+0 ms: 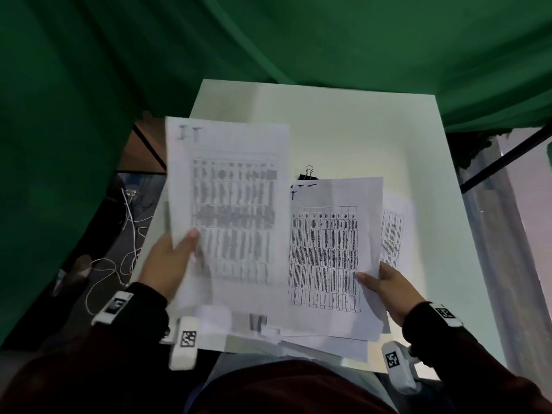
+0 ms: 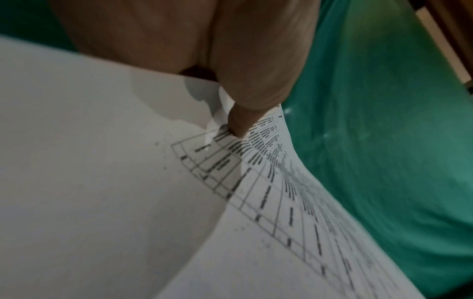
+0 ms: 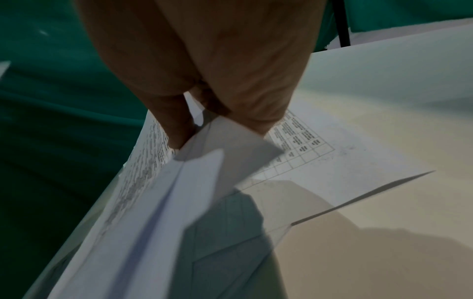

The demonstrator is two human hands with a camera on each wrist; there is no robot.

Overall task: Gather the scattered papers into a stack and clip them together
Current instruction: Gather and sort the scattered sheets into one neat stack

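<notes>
1. Your left hand [image 1: 165,265] pinches a white printed sheet with a dense table [image 1: 230,204] at its lower left edge, thumb on top, and holds it lifted and tilted over the left side of the white worktop [image 1: 343,138].
2. From the left wrist view, your thumb [image 2: 240,125] presses on the printed grid of that sheet [image 2: 268,212], which bends upward beside it.
3. Your right hand [image 1: 388,289] grips the lower right edge of a second white sheet with a printed table [image 1: 328,249], thumb on its face, fingers underneath.
4. From the right wrist view, your right-hand fingers [image 3: 174,125] are clamped on several paper edges at once [image 3: 194,182], with another printed page [image 3: 320,157] lying flat on the worktop below.
5. More loose white papers [image 1: 391,234] stick out from under the right-hand sheet on its right side, and others lie near the front edge of the worktop, close to your body.
6. A black binder clip with silver wire handles [image 1: 309,174] sits on the worktop just beyond the top edge of the right-hand sheet, partly hidden by it.
7. Green cloth backdrop [image 1: 268,40] hangs behind and to the left of the worktop.
8. White cables [image 1: 119,249] trail on the floor left of the worktop, below your left hand.
9. White tracker bands with black square markers [image 1: 188,339] sit on both wrists over dark sleeves.
</notes>
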